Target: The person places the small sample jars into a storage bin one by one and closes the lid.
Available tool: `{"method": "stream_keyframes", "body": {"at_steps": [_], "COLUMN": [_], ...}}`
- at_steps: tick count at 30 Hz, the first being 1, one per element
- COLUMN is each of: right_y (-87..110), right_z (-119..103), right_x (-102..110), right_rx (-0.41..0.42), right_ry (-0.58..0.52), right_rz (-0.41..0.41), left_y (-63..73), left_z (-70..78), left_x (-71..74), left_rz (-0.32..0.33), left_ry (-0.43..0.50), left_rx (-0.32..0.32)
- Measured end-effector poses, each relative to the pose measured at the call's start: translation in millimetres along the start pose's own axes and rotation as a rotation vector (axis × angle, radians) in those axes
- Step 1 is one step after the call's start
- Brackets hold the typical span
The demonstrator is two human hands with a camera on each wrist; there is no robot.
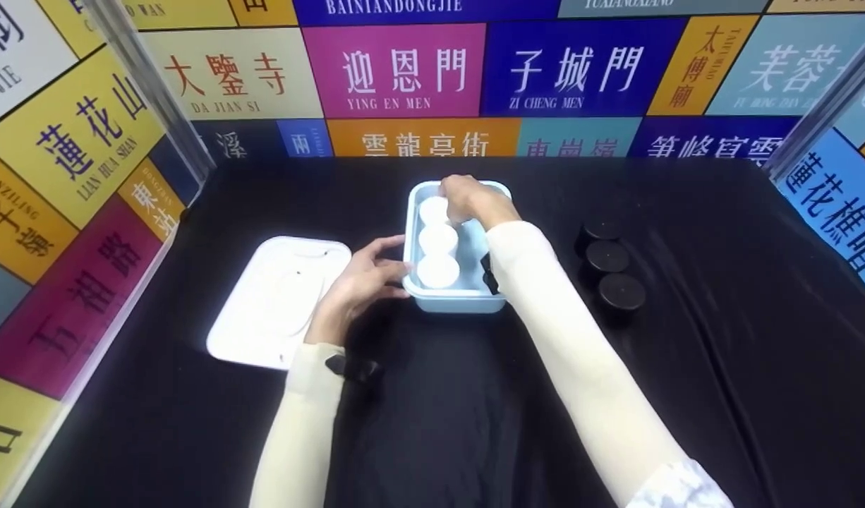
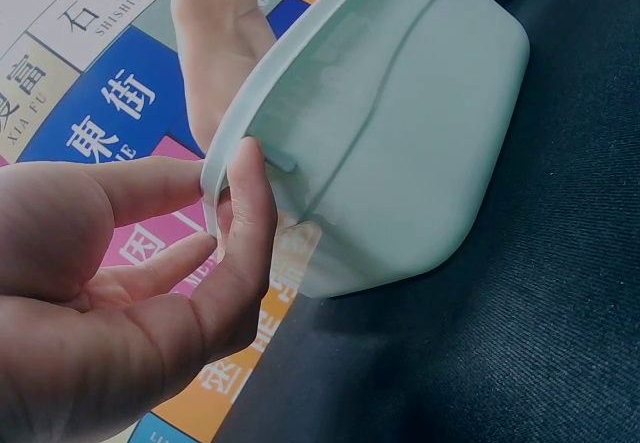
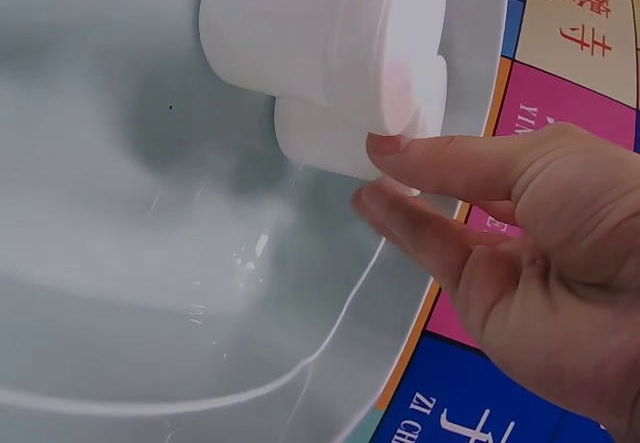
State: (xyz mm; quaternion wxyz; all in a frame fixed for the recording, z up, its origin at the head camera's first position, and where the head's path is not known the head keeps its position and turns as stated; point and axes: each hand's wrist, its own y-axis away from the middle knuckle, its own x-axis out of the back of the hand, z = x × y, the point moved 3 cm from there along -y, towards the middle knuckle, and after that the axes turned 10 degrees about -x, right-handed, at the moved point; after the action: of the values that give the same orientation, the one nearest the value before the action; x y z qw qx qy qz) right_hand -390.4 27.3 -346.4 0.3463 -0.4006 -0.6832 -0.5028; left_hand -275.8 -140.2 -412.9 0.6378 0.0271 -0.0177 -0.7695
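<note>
A light blue plastic box [image 1: 457, 303] stands uncovered in front of me, with three white round jars [image 1: 438, 271] in a row along its left side. My left hand [image 1: 365, 279] pinches the box's left rim between thumb and fingers; the left wrist view shows one digit against the outer wall. My right hand [image 1: 471, 201] reaches over the far end of the box. In the right wrist view, its thumb and fingertips sit right at the edge of the farthest white jar [image 3: 325, 138], with a small gap between them. The hand partly hides that jar in the head view.
To the left of the box lies a white rectangular lid [image 1: 270, 303]. Three black round jars [image 1: 621, 291] stand in a row to its right. A black cloth [image 1: 432, 423] covers the table, and printed panels [image 1: 394, 70] rise behind and at both sides.
</note>
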Motion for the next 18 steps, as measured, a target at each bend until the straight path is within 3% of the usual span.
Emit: {"method": "stream_keyframes", "body": {"at_steps": [10,18], "right_y": [13.8,36.7], "right_z": [16.2,31.3], "right_x": [13.7,19.6], "right_rx": [0.106,0.199], "right_ry": [-0.104,-0.356], "right_rz": [0.065,0.088], "left_y": [-0.1,0.6], "left_z": [0.6,0.3], "left_x": [-0.4,0.0], "left_rz": [-0.008,-0.005], "left_ry": [-0.005,-0.017], "left_rx": [-0.010,-0.008]}}
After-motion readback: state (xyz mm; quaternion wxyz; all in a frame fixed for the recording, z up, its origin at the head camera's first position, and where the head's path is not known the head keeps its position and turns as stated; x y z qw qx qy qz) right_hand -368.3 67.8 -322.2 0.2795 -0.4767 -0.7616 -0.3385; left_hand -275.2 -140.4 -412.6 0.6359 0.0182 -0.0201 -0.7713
